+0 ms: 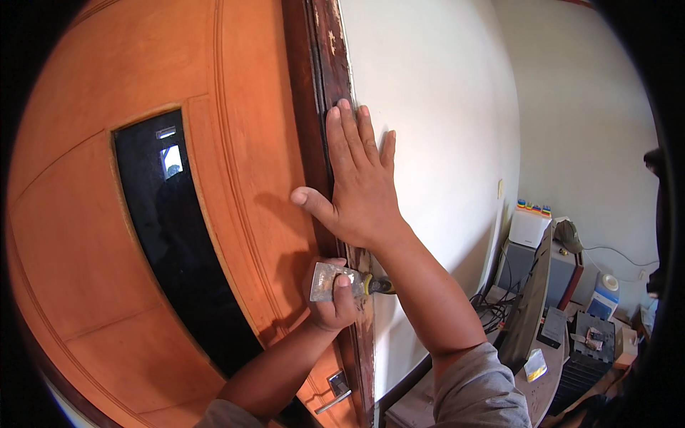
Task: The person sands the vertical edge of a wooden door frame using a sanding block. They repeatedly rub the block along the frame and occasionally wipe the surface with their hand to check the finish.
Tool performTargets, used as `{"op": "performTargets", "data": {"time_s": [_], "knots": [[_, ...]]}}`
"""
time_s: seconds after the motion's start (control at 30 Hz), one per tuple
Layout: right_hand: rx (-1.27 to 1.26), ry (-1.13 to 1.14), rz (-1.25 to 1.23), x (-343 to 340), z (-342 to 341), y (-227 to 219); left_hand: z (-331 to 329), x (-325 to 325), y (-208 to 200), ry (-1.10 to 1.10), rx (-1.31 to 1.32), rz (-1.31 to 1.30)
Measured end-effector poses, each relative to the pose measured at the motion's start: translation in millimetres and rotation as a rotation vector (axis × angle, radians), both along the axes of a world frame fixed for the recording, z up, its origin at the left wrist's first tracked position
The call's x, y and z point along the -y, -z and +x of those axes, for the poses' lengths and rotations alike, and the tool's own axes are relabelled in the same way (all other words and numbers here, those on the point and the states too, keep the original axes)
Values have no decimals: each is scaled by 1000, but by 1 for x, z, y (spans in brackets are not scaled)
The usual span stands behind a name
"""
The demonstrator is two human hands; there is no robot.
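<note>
Hands (362,196) with scraper (325,282) at chipped doorframe (320,78) beside white wall (446,135).

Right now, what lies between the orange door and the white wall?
The head view shows the dark wooden frame there, partly hidden behind the right hand and scraper.

- Right hand (362,189): back to viewer, laid over the dark door frame (332,43), fingers (347,135) straight, pointing up along it; little finger past its right edge.
- Right thumb (314,204) splayed out toward the frame's left edge.
- Right forearm (432,289) slants up from right of the frame; grey sleeve at the elbow.
- Left hand (332,308): lower, at the frame's left side, closed in a grip; left thumb (342,291) uppermost; other fingers mostly hidden, apparently curled.
- Left forearm (282,367) rises from left of the frame.
</note>
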State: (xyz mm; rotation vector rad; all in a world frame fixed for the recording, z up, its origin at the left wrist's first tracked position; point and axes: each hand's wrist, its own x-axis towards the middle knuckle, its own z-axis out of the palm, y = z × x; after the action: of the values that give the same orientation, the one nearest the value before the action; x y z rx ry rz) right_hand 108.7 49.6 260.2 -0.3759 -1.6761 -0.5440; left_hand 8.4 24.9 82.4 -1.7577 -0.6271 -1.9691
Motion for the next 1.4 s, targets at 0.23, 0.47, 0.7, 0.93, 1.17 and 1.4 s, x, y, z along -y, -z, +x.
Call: {"op": "performTargets", "data": {"time_s": [0.23, 0.47, 0.7, 0.93, 1.17, 1.4], "knots": [[42, -8, -136, 9, 12, 22, -3, 0, -3, 52, 30, -23], [164, -122, -223, 7, 53, 89, -3, 1, -3, 58, -16, 3], [188, -112, -469, 12, 73, 134, -2, 7, -5, -34, -57, -8], [51, -111, -233, -1, 48, 45, 5, 4, -9, 77, 69, 8], [-56, -26, -155, -11, 23, -36, 4, 4, -7, -7, 53, 1], [83, -31, -231, 1, 32, 36, 3, 5, -11, -1, 14, 24]]}}
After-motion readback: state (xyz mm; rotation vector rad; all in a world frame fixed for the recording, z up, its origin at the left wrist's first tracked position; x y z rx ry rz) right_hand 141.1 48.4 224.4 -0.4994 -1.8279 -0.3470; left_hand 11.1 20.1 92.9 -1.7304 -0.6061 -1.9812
